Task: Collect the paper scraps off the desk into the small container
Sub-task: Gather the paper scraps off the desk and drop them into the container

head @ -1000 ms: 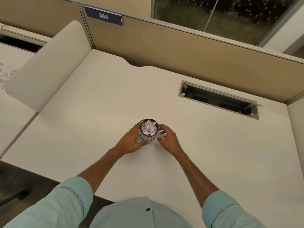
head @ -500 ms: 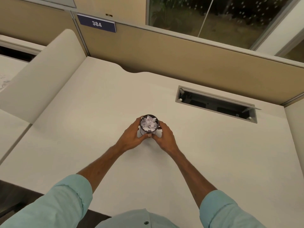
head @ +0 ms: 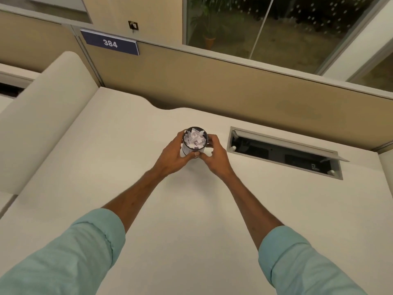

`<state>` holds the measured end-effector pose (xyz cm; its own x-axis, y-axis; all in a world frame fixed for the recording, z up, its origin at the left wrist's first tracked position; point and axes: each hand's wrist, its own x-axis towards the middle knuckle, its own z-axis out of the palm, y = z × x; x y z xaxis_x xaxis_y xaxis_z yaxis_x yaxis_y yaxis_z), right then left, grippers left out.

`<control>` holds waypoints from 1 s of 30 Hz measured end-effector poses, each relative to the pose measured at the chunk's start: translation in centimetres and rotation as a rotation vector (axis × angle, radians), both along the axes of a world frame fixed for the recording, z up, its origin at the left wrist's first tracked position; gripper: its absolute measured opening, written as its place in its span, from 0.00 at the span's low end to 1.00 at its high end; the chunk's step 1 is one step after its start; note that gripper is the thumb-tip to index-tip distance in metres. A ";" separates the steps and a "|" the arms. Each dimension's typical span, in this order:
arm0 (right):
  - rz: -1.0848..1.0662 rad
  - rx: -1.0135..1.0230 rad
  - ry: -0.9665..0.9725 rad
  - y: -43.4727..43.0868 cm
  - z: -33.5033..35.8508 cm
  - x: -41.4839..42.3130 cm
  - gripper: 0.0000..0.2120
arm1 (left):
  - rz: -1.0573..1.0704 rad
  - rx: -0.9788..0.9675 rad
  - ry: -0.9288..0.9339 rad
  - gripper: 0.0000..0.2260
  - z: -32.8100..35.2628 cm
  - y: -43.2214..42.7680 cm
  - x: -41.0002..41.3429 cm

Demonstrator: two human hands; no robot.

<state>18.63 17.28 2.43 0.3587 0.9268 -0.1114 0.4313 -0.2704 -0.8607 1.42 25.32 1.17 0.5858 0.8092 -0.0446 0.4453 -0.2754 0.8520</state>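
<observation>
A small round dark-rimmed container stands in the middle of the cream desk, filled to the top with crumpled white paper scraps. My left hand grips the container's left side, thumb across its front. My right hand holds its right side with curled fingers. The container's base is hidden behind my hands. I see no loose scraps on the desk surface.
An open cable tray slot is set into the desk to the right of the container. A tan partition with a blue "384" sign runs along the back. A rounded cream divider bounds the left.
My right hand has closed in onto the container's right side. Both hands and the container now sit farther from me, toward the partition, and the view has tilted upward.
</observation>
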 end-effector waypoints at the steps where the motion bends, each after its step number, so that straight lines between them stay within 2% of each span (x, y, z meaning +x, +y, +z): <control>1: -0.001 0.008 -0.004 1.1 0.0 0.4 0.27 | 0.008 -0.009 0.000 0.36 -0.1 1.0 0.5; 12: -0.021 0.008 -0.005 8.5 -1.5 2.8 0.27 | -0.011 -0.035 0.050 0.34 -1.8 9.0 3.9; 27: -0.002 -0.068 0.013 8.7 -3.4 2.5 0.27 | -0.016 -0.105 0.095 0.36 -3.1 8.6 3.8; 30: 0.003 -0.089 0.009 8.6 -3.1 2.3 0.29 | -0.018 -0.146 0.092 0.40 -2.7 8.3 3.5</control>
<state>20.97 25.84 -0.65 0.3545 0.9141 -0.1968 0.4248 -0.3450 -0.8370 4.92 33.67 -1.51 0.5884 0.7795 -0.2149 0.5190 -0.1603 0.8396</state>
